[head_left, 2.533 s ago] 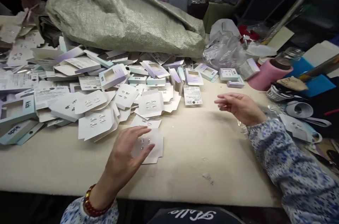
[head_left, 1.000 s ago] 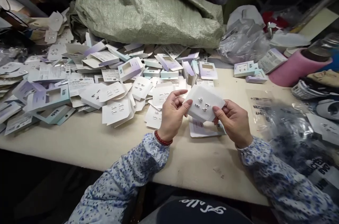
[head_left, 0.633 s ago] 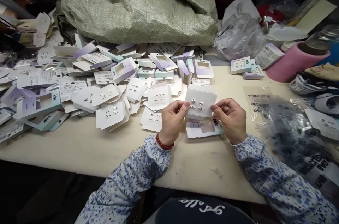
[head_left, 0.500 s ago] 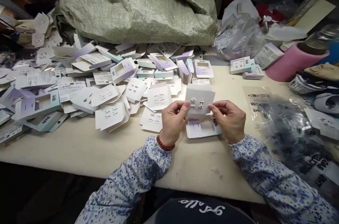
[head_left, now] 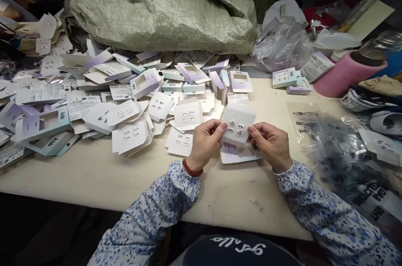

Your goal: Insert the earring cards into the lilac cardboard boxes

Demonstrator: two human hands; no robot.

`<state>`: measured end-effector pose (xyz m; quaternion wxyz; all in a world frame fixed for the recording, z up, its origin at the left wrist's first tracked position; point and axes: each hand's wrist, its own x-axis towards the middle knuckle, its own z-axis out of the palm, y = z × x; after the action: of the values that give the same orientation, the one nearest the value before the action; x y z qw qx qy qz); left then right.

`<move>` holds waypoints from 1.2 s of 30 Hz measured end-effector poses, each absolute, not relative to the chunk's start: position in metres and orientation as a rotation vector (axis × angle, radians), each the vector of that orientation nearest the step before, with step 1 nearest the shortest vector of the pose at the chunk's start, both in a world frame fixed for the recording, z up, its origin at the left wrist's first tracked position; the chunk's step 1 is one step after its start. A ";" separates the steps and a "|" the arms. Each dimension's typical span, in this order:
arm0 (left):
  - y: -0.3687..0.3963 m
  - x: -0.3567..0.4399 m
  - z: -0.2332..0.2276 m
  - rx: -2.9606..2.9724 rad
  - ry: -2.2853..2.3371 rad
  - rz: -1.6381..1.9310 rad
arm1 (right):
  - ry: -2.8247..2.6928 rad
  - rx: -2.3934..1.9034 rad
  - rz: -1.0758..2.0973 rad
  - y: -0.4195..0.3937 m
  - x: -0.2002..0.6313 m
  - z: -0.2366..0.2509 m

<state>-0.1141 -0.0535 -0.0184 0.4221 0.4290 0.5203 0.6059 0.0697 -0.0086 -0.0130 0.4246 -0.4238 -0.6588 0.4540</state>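
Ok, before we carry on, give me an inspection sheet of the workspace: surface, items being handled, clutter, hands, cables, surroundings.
Surface: pale tabletop, with faint marks near the front edge.
Items being handled: white card bearing four small metallic pieces, held above a windowed box; whether they touch is unclear.
Clutter: jumbled heap of cards and boxes at left and centre; printed plastic bags at right; pink roll at far right.
Hands: left hand pinches the card's left edge; right hand pinches its right edge.
Cables: nothing seen.
Surroundings: green woven sack behind the heap; dim, cluttered background.
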 end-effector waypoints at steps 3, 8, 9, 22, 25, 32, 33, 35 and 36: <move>-0.056 -0.116 -0.015 1.213 1.363 1.539 | -1.631 -1.068 1.158 -0.006 0.070 -0.011; -0.062 -0.107 -0.016 1.333 1.387 1.507 | -1.472 -1.052 1.329 -0.008 0.063 -0.009; -0.063 -0.106 -0.017 1.342 1.378 1.502 | -1.467 -1.063 1.321 -0.009 0.062 -0.010; -0.057 -0.113 -0.014 1.526 1.375 1.348 | -1.709 -1.112 1.153 -0.002 0.068 -0.010; -0.055 -0.112 -0.012 1.588 1.375 1.310 | -1.656 -1.151 1.291 -0.003 0.065 -0.009; -0.059 -0.112 -0.009 1.293 1.287 1.405 | -1.182 -1.060 1.311 -0.006 0.062 -0.016; -0.061 -0.111 -0.010 1.232 1.256 1.375 | -1.155 -1.048 1.268 -0.005 0.062 -0.018; -0.063 -0.110 -0.013 1.162 1.197 1.285 | -1.156 -1.037 1.244 -0.004 0.063 -0.021; -0.063 -0.111 -0.014 1.149 1.177 1.258 | -1.184 -1.034 1.260 -0.003 0.064 -0.023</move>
<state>-0.1109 -0.0634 -0.0141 0.5103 0.4774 0.4887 0.5224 0.0643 -0.0028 -0.0226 0.5340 -0.4341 -0.4970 0.5286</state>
